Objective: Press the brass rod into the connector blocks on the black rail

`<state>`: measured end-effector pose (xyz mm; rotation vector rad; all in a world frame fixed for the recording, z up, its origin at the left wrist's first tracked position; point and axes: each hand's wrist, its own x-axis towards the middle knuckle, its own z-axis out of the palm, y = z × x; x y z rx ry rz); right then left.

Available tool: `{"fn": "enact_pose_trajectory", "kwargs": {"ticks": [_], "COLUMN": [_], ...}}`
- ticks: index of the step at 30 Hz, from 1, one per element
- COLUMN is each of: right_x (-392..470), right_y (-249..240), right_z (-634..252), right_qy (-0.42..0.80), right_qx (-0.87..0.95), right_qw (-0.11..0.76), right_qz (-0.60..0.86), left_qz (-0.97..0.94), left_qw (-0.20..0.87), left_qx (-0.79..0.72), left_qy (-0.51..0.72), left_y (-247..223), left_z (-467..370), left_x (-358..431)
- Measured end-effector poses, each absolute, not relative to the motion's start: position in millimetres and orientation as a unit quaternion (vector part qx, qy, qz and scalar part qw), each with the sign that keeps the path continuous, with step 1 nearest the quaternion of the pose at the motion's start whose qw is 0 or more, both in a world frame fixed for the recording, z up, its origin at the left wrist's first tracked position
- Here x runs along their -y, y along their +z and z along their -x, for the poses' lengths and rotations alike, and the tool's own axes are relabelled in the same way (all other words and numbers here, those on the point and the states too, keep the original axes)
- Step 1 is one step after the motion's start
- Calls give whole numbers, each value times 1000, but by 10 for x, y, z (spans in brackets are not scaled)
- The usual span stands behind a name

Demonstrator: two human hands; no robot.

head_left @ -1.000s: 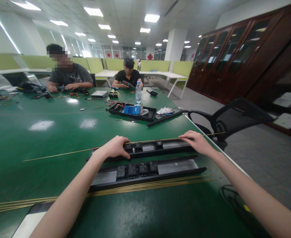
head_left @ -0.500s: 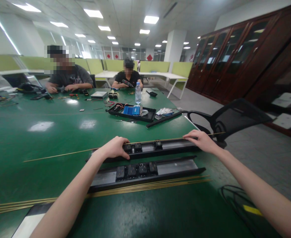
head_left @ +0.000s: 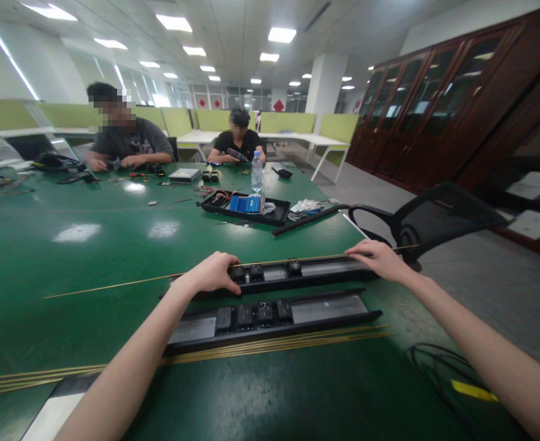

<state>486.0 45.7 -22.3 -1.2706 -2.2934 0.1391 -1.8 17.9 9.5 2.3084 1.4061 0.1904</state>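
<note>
A thin brass-coloured rod (head_left: 292,260) lies along the far wall of a black channel (head_left: 325,275) that carries several black blocks. My left hand (head_left: 214,272) spans this channel, thumb on the near side and fingers bent over the far side beside the rod; its fingertips are partly hidden. At the channel's right end, my right hand (head_left: 377,260) pinches the rod between thumb and fingers. Closer to me lies a second black channel (head_left: 329,309), where a row of black blocks (head_left: 255,313) sits on a grey inner strip. Neither hand touches it.
Several more brass rods (head_left: 270,348) lie in front of the nearer channel. Beyond the channels are a black tray (head_left: 276,215), a water bottle (head_left: 257,171) and gloves (head_left: 304,209). A chair (head_left: 439,214) stands at the right edge; a cable (head_left: 428,367) lies lower right. Two people sit opposite.
My right hand has slid slightly to the right along the rod. My left hand and both channels stay in place.
</note>
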Motion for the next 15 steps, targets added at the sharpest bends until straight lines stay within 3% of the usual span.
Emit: {"fn": "enact_pose_trajectory", "kwargs": {"ticks": [15], "right_x": [-454], "right_y": [-210], "right_z": [-5076], "right_qy": [16], "right_qx": [841], "right_qw": [226], "right_qz": [490], "left_qz": [-832], "left_qw": [214], "left_qx": [-507], "left_qy": [68], "left_y": [89], "left_z": [24], "left_x": [-180]}}
